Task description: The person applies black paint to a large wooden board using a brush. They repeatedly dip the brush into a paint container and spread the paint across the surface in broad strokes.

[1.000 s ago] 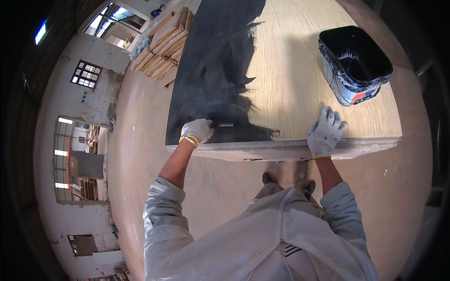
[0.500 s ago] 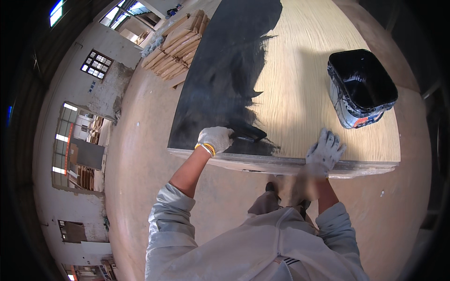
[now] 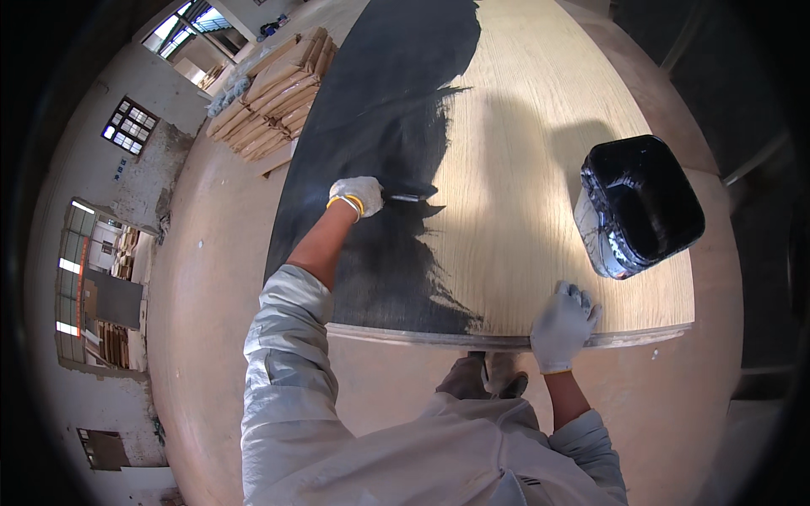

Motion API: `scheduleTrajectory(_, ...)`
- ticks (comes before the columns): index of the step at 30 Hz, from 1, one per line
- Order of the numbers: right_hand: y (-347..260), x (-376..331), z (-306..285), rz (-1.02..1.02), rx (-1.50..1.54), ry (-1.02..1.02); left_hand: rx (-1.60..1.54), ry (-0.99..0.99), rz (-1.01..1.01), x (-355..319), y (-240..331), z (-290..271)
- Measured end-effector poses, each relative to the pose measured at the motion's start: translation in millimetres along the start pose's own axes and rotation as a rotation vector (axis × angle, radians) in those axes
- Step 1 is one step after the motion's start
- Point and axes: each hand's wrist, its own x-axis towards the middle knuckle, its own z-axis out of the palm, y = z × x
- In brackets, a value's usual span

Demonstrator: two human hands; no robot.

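Note:
My left hand [image 3: 358,196], in a white knit glove with a yellow cuff, is closed round the handle of a paintbrush [image 3: 412,194]. The brush's dark head rests near the ragged edge between the black paint [image 3: 359,126] on the left and the bare pale wood-grain panel [image 3: 506,211]. My right hand [image 3: 564,325], gloved and stained at the fingertips, lies with fingers stretched over the panel's near edge, holding nothing. Beyond it on the right stands a squarish bucket [image 3: 645,202], smeared with black and holding black liquid.
The panel lies on top of a stack whose layered near edge [image 3: 439,338] shows. On the floor at the far left is a pile of brown wrapped packages [image 3: 274,97]. A wall with windows [image 3: 129,125] runs along the left side.
My left hand has carried the brush away from the near edge, farther up the painted area. Black now covers the spot where it was. My right hand stays at the near edge.

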Motion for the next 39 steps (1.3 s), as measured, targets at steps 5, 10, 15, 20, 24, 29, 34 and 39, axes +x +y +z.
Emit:
scheduleTrajectory(5, -1.0, 4.5, 2.5, -0.009, -0.015, 0.015, -0.024, 0.054, 0.066, 102.5, -20.0, -27.8)
scheduleTrajectory(10, -4.3, 9.4, -4.1, -0.023, -0.018, -0.045, -0.005, 0.092, 0.098, 203.0, -27.9, -71.0)
scheduleTrajectory(15, -7.1, 14.3, -6.1, 0.03, -0.04, -0.11, -0.069, 0.182, 0.154, 319.7, -37.9, -97.3)
scheduleTrajectory(20, -12.1, 19.7, -4.6, 0.055, -0.008, -0.064, -0.075, 0.212, 0.076, 354.0, -24.3, -116.8)
scheduleTrajectory(24, -11.4, 16.5, -6.7, 0.073, 0.001, -0.059, -0.066, 0.176, 0.173, 327.5, 1.2, -121.5)
scheduleTrajectory(29, -6.9, 14.3, -8.6, 0.051, 0.058, -0.031, 0.017, 0.105, 0.281, 248.4, -8.2, -100.2)
scheduleTrajectory(34, 4.6, 7.9, -13.5, 0.032, 0.091, -0.053, -0.008, -0.008, 0.298, 152.0, -18.2, -77.8)
scheduleTrajectory(39, 44.1, -24.6, -26.5, -0.095, 0.44, 0.025, -0.163, -0.091, 0.209, 7.2, -7.9, -26.1)
